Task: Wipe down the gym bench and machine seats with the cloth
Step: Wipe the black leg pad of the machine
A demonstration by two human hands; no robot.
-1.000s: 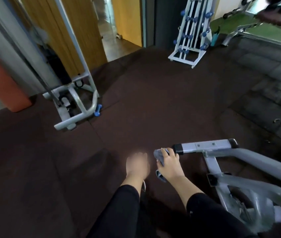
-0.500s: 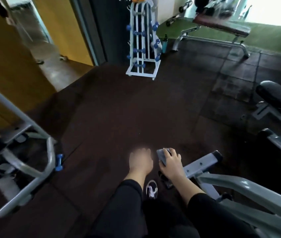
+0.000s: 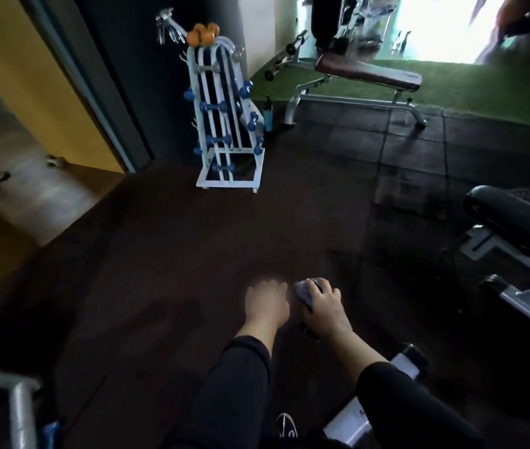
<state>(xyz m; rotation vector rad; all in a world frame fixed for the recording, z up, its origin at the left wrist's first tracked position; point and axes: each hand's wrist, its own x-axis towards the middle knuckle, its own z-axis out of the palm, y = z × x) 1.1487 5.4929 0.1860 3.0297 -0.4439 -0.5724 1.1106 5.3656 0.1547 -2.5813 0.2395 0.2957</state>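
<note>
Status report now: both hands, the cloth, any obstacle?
Right hand gripping grey cloth. Left hand empty, blurred. Brown bench far ahead; floor between looks clear.

Two hands (image 3: pixel 292 306); one cloth (image 3: pixel 304 291); one bench (image 3: pixel 367 74); one dumbbell rack (image 3: pixel 224 124); one bottle (image 3: pixel 268 116).

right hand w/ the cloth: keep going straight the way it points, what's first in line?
Likely nothing close. The right hand, closed on the cloth, points up-frame over bare dark floor. The brown bench sits far beyond; depth is unclear.

Dim room, blown-out glare from the window (image 3: pixel 445 24) top right, edges warped and smeared
</note>
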